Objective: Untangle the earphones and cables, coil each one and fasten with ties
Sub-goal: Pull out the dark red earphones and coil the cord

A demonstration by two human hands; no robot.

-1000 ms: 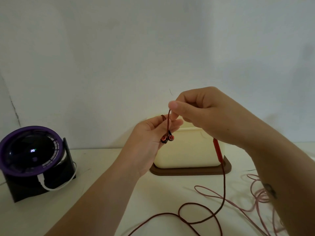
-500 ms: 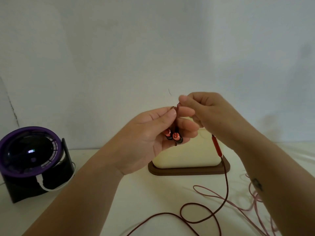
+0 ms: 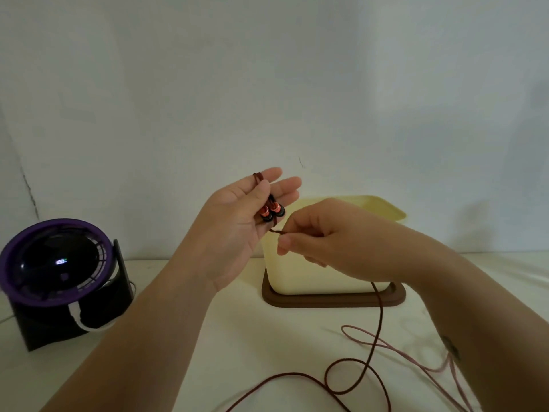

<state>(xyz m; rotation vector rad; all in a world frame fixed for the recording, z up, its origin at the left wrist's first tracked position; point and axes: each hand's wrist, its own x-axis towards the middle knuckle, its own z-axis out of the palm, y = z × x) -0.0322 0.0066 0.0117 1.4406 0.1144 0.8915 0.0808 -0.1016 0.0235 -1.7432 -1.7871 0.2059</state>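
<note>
The earphones (image 3: 271,212), two red-and-black buds, are pinned at centre by the thumb against the nearly straight fingers of the left grip (image 3: 237,233). Their dark red braided cord (image 3: 378,322) is pinched by the right grip (image 3: 332,245) at 4 o'clock of the buds and is looped on the bench (image 3: 237,337) at 5 o'clock

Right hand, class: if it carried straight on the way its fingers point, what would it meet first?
Probably the left hand, its palm just below the earbuds. The right hand, pinching the dark red cable, points straight at it, though depth is unclear.
</note>
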